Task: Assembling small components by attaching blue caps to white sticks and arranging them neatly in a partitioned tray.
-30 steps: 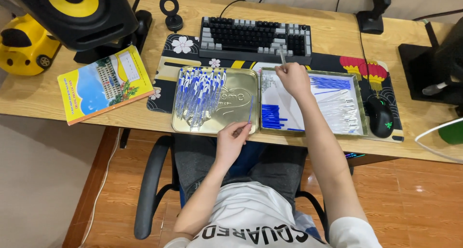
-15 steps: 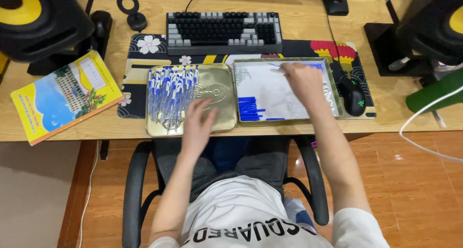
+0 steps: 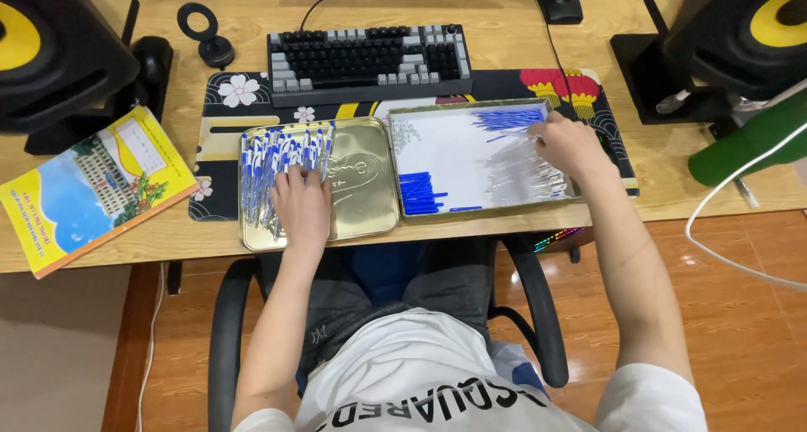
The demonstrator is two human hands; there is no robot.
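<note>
My left hand (image 3: 301,203) lies flat, fingers apart, on a heap of blue-and-white pens (image 3: 271,165) in a gold tin lid (image 3: 370,192) at the desk's front edge. To its right is a second tin tray (image 3: 437,155) lined with white paper. That tray holds thin blue refills (image 3: 504,115) at the back, blue caps (image 3: 418,192) in front and clear barrels (image 3: 517,176) on the right. My right hand (image 3: 572,146) is over the clear barrels, and its fingertips pinch a thin blue refill at the edge of the refill pile.
A keyboard (image 3: 366,58) sits on a patterned desk mat (image 3: 231,113) behind the trays. A yellow booklet (image 3: 92,188) lies at the left. Black speakers (image 3: 50,54) (image 3: 740,28) stand at both ends, and a green bottle (image 3: 748,146) with a white cable is at the right.
My left hand moved from the lid's front edge up onto the pen heap. My right hand moved from the tray's back left across to its right side.
</note>
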